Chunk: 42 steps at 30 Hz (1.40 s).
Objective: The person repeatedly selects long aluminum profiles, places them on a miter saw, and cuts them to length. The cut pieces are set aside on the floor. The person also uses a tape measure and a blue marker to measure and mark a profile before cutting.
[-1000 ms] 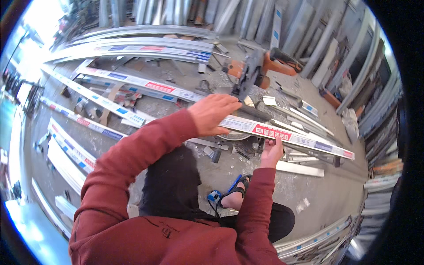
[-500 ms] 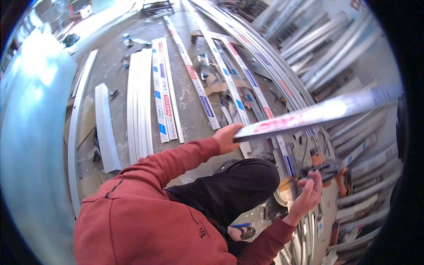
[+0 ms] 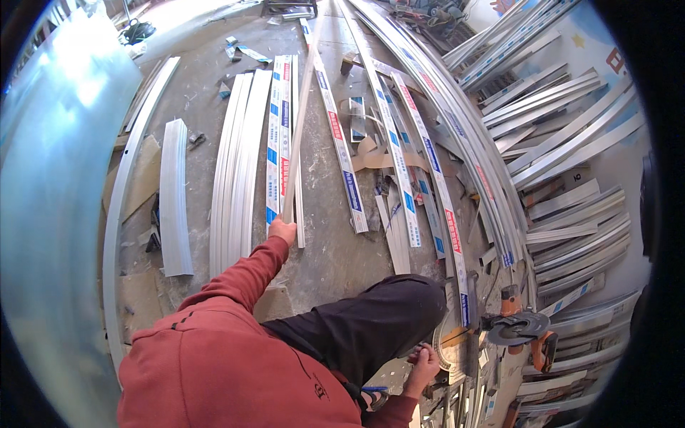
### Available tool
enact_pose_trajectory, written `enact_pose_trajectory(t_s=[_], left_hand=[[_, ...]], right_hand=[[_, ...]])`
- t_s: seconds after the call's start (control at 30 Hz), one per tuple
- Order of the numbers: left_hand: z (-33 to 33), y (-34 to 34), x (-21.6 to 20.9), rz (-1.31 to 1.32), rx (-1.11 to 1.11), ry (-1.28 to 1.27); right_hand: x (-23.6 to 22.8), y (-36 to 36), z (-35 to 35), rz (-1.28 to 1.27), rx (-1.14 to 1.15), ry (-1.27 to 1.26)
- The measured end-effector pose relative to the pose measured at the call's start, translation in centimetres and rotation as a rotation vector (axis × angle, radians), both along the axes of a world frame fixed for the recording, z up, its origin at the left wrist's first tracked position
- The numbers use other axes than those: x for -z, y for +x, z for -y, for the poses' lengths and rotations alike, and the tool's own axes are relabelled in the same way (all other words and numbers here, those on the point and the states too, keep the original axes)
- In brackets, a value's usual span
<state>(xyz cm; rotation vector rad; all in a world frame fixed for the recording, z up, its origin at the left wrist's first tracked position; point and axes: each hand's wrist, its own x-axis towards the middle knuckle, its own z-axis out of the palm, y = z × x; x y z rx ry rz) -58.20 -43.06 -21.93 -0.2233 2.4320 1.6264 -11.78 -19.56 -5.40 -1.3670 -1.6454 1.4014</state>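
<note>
My left hand (image 3: 282,231) is closed round the near end of a long, narrow metal profile (image 3: 305,107), which points away from me over the floor. Beneath and beside it lie film-wrapped profiles (image 3: 274,143) with blue and red markings. Close to my bent knee, my right hand (image 3: 424,365) has its fingers curled together; whether anything small is between them I cannot make out. To the right of that hand stands an orange and black cutting saw (image 3: 517,328) with a dark round disc.
White profiles (image 3: 242,164) and a short bundle (image 3: 175,200) lie at left, beside a large shiny sheet (image 3: 53,214). Long wrapped profiles (image 3: 435,171) run along the right. More profiles (image 3: 581,242) are stacked by the wall. Offcuts and brown scraps (image 3: 378,157) litter the floor.
The held profile has swung from pointing right to pointing straight ahead, and my left hand has moved left. My right hand has dropped from beside the saw to near my knee, its fingers now curled.
</note>
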Motion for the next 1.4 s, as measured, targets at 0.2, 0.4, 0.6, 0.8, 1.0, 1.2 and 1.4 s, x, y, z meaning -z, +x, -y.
enact_pose_trajectory(t_s=[0.2,0.4,0.6,0.8,1.0,1.2,1.4], left_hand=[[2.7,-5.0,4.6,0.127,-0.145,-0.183],[-2.3,-5.2,1.2,0.226,-0.202,-0.110],[-1.1,-6.7,5.3,0.217,-0.246,-0.089],[-1.0,-5.8,5.7,0.159,-0.239,-0.154],[0.8,-5.9,7.8,0.359,-0.070,-0.473],[1.3,-6.4,10.5,0.193,-0.064,-0.375],[1.8,-8.4,14.8,0.058,-0.083,-0.184]], right_hand=[[3.1,-1.9,1.6,0.066,-0.037,-0.105],[5.5,0.1,1.2,0.223,0.014,-0.070],[6.6,-0.8,1.7,0.264,0.040,0.006],[6.6,-1.0,2.0,0.285,0.058,0.013],[5.4,-2.1,2.7,0.259,0.007,0.081],[5.6,-1.8,3.1,0.153,0.090,-0.025],[7.5,-0.6,2.2,0.389,-0.077,0.103]])
